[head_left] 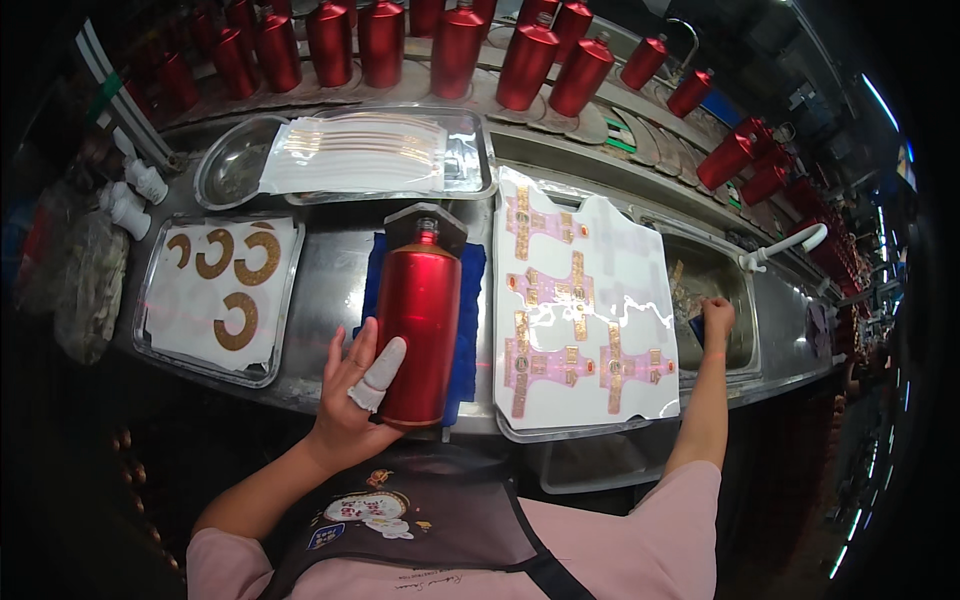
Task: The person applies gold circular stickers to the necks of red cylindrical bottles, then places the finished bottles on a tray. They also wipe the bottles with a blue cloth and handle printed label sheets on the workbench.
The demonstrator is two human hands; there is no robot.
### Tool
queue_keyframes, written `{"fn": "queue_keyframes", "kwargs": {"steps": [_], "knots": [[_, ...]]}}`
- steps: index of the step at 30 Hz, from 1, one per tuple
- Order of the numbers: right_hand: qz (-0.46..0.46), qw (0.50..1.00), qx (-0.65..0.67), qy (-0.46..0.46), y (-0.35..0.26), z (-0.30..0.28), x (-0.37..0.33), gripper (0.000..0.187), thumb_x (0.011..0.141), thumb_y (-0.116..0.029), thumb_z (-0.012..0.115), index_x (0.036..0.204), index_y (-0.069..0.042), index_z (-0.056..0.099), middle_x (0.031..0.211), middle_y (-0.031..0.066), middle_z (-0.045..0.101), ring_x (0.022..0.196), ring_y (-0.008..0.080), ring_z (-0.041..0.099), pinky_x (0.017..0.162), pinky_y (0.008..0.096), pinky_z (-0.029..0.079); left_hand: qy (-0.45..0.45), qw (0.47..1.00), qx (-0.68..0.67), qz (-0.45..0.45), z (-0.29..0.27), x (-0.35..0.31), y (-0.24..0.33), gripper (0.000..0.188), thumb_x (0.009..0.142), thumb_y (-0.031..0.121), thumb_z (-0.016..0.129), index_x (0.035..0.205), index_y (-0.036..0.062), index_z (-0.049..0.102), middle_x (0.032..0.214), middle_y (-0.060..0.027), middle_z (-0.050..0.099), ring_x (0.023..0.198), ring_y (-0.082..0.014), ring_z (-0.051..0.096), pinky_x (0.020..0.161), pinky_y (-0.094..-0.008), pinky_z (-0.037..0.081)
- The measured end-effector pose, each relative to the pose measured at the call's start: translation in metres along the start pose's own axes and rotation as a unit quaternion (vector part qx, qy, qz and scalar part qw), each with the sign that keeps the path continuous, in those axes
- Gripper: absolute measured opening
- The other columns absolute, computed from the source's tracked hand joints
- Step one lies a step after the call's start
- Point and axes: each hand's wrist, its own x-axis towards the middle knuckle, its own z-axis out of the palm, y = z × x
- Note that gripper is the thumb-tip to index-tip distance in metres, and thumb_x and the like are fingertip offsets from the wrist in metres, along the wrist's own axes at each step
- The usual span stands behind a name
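A glossy red bottle (pixel 425 330) with a narrow threaded neck lies in front of me, its neck away from me. My left hand (pixel 355 390) grips its lower left side, and one finger wears a white cover. Under the bottle is a blue cloth (pixel 467 370), and a grey angular plate (pixel 452 228) shows behind the neck. My right hand (pixel 717 317) is closed over the sink (pixel 742 362) at the right. A small dark blue flat piece (pixel 697 327) sticks out beside its fingers; the grip on it is partly hidden.
Pink-and-gold label sheets (pixel 590 290) lie on a tray between bottle and sink. At left, another tray (pixel 275 372) bears gold C-shaped labels. Farther back are a tray (pixel 480 185) of white strips and a metal bowl (pixel 215 185). Red bottles (pixel 455 55) line a conveyor beyond; a white faucet (pixel 790 245) overhangs the sink.
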Motion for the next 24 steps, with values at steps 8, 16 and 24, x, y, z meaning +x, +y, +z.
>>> {"fn": "queue_keyframes", "kwargs": {"steps": [8, 16, 24], "knots": [[-0.230, 0.971, -0.060, 0.034, -0.193, -0.117, -0.066, 0.020, 0.090, -0.024, 0.065, 0.093, -0.005, 0.070, 0.090, 0.0153, 0.072, 0.086, 0.0364, 0.069, 0.074, 0.0456, 0.053, 0.031, 0.998, -0.059, 0.004, -0.002, 0.004, 0.001, 0.090, 0.072, 0.032, 0.090, 0.149, 0.0078, 0.050, 0.155, -0.0333, 0.035, 0.136, -0.0422, 0.050, 0.115, -0.0600, 0.028], [-0.321, 0.930, 0.117, -0.136, -0.333, -0.205, -0.152, 0.015, 0.087, -0.010, 0.071, 0.094, 0.003, 0.068, 0.082, 0.0157, 0.069, 0.076, 0.0226, 0.070, 0.070, 0.0320, 0.052, 0.014, 0.990, -0.142, -0.015, -0.001, 0.005, -0.010, 0.102, 0.070, 0.034, 0.092, 0.153, 0.0055, 0.042, 0.153, -0.0277, 0.042, 0.143, -0.0440, 0.041, 0.115, -0.0580, 0.030], [-0.471, 0.803, 0.233, -0.282, -0.411, -0.259, -0.230, 0.014, 0.084, -0.006, 0.081, 0.086, 0.001, 0.069, 0.074, -0.0025, 0.063, 0.061, -0.0023, 0.045, 0.051, 0.0179, 0.031, 0.070, 0.921, -0.380, -0.051, -0.058, 0.070, -0.006, 0.079, 0.089, 0.039, 0.074, 0.148, -0.0028, 0.044, 0.124, -0.0175, 0.066, 0.109, -0.0216, 0.067, 0.097, -0.0355, 0.053]]}}
